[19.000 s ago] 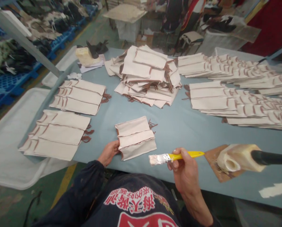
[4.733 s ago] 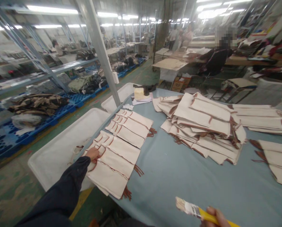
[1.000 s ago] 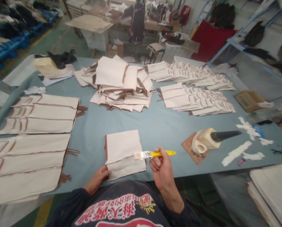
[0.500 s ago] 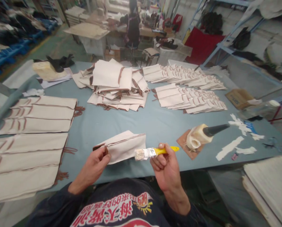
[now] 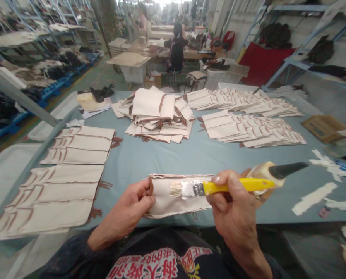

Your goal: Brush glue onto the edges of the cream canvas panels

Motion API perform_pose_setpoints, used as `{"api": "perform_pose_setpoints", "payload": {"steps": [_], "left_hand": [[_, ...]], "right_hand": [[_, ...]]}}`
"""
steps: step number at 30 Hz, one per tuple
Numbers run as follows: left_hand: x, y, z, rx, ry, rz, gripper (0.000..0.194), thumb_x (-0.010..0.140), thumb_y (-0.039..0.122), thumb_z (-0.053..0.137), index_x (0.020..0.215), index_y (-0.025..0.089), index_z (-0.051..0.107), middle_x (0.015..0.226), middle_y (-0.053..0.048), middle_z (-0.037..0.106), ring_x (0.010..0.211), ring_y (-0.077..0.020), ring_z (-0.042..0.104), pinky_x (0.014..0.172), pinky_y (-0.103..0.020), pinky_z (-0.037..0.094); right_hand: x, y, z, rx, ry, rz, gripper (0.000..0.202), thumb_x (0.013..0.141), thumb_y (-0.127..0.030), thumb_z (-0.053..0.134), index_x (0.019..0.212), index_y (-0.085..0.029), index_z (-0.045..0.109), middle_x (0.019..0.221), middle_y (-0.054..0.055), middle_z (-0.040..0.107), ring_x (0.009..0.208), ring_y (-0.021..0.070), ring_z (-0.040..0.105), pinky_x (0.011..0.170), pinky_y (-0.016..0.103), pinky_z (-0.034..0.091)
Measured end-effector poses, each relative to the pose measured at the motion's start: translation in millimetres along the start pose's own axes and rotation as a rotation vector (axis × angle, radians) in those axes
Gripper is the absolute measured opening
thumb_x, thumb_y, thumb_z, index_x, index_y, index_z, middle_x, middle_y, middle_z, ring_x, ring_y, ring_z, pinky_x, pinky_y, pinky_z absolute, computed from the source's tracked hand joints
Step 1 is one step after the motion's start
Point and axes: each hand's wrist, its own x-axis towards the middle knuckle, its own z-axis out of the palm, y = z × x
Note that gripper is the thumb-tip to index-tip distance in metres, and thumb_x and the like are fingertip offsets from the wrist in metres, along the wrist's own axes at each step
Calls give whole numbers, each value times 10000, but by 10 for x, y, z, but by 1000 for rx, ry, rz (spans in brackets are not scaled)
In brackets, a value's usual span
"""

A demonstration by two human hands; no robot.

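Cream canvas pouch with brown trim point(image 5: 173, 201) lies at the near edge of the grey-blue table point(image 5: 202, 155), its left end pinched by the left hand point(image 5: 129, 209). The right hand point(image 5: 233, 209) is clenched around a yellow-handled glue brush point(image 5: 219, 188), bristles over the pouch. A loose pinch might let the fabric shift and smear glue

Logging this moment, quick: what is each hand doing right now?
Left hand: closed, pinching the left end of the cloth piece.
Right hand: closed around the yellow-handled brush, bristles over the cloth.
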Motion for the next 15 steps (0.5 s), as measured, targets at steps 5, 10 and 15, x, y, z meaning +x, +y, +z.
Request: {"api": "perform_pose_setpoints", "payload": {"steps": [5, 10, 15], "left_hand": [[-41, 39, 64, 76, -81, 47, 264, 900, 317, 523, 1036, 147, 673, 848, -33, 645, 713, -164, 517, 662, -272, 458], [-83, 79, 32, 206, -85, 67, 271, 915, 345, 473, 940, 147, 655, 792, -4, 565, 688, -155, 471, 611, -260, 401], [-45, 62, -48, 142, -109, 15, 225, 908, 364, 491, 837, 176, 592, 829, -14, 596, 756, -177, 542, 656, -268, 451]], "right_hand": [[-48, 144, 158, -104, -136, -122, 338, 991, -440, 591, 756, -208, 664, 472, -81, 414, 384, 61, 345, 353, 173, 248], [-55, 376, 173, -315, -222, -347, 238, 1015, -348, 560, 863, -220, 690, 548, -63, 509, 434, 84, 441, 418, 210, 356], [-56, 244, 113, -311, -144, -473, 228, 1017, -307, 545, 851, -227, 679, 571, -54, 536, 417, 79, 435, 396, 209, 344]]}}
